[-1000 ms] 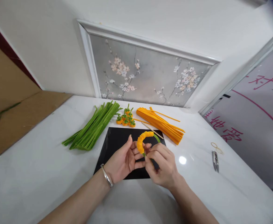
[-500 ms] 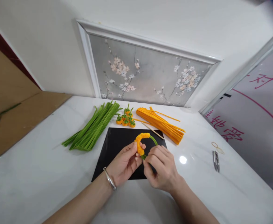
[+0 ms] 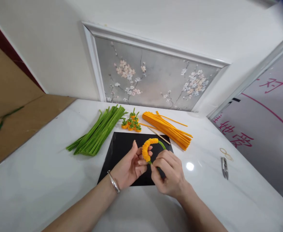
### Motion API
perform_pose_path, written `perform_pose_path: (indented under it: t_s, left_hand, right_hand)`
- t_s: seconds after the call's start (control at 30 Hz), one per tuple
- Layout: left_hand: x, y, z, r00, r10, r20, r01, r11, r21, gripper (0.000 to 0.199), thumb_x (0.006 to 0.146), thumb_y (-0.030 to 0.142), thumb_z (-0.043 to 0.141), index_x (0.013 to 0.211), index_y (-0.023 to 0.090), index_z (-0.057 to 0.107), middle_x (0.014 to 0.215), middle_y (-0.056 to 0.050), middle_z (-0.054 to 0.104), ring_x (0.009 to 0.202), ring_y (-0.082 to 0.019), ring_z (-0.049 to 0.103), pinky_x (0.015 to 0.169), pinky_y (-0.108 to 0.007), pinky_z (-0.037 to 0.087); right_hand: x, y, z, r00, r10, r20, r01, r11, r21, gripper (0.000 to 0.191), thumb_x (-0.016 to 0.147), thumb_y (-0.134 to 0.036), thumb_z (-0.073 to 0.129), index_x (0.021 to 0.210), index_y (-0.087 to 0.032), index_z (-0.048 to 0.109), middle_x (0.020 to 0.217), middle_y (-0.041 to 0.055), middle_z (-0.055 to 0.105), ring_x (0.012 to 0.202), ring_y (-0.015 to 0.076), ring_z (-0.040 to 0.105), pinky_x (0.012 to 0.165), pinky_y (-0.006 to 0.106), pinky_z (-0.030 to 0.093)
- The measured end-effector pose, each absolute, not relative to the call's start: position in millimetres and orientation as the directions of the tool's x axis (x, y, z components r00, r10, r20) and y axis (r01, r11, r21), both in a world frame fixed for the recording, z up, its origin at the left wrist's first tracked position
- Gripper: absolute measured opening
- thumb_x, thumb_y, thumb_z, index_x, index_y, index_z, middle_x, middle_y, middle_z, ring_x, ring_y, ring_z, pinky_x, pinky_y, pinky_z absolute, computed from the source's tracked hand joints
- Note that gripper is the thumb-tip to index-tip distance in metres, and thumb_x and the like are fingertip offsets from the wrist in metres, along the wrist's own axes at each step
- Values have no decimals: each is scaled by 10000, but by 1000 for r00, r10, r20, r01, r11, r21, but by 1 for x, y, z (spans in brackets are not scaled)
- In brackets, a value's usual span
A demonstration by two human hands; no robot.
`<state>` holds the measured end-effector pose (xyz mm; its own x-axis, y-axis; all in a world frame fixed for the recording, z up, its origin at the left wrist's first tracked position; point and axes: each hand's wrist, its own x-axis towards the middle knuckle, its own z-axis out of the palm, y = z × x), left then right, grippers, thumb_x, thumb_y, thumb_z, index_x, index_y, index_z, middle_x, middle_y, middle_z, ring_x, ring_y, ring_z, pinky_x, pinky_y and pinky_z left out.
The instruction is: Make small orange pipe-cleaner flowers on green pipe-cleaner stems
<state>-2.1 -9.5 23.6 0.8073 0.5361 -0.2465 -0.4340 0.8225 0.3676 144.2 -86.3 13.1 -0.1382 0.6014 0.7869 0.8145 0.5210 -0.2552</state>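
A green pipe cleaner (image 3: 162, 144) is bent into a loop over the black mat, with an orange pipe cleaner (image 3: 145, 150) coiled in tight turns along its left side. My right hand (image 3: 169, 172) pinches the green stem's ends at the lower right of the loop. My left hand (image 3: 129, 167), with a silver bangle at the wrist, is open: its thumb is raised away from the coil. Its fingertips reach behind the orange coil and seem to touch it.
Beneath the hands lies a black mat (image 3: 117, 151). Behind it are green pipe cleaners (image 3: 96, 133), small orange-and-green pieces (image 3: 131, 124), orange pipe cleaners (image 3: 167, 129) and a thin wooden stick (image 3: 159, 135). Thread snips (image 3: 224, 168) and rubber bands (image 3: 223, 150) lie at right.
My left thumb has lifted off the orange coil and the left hand has opened. The loop has shifted slightly right, still in my right hand's pinch.
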Motion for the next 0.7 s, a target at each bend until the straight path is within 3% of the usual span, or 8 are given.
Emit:
perform_pose_path:
  t_s: [0.2,0.43,0.7]
  left_hand:
    - [-5,-6,20,827,529,-191,-399,791,463,95,842,162,665,843,71,689,774,-53,629,476,10,466,404,-47,393]
    - [3,-16,23,727,666,-167,-553,712,434,100,821,160,693,866,71,680,836,-50,622,499,12,486,429,-63,418]
    - [4,-21,21,732,657,-180,-560,731,391,154,768,164,751,867,77,671,839,-45,643,500,12,487,433,-72,414]
  right_hand:
    - [143,-87,15,-127,601,789,771,560,-302,125,780,-80,545,754,-198,513,703,22,564,653,160,521,586,312,414]
    - [141,-88,15,-137,566,813,834,509,-214,144,766,-70,558,730,-195,496,684,23,548,661,165,516,590,314,407]
    - [136,-87,13,-110,558,822,852,479,-211,144,791,-66,560,749,-196,514,678,18,563,663,161,537,609,310,410]
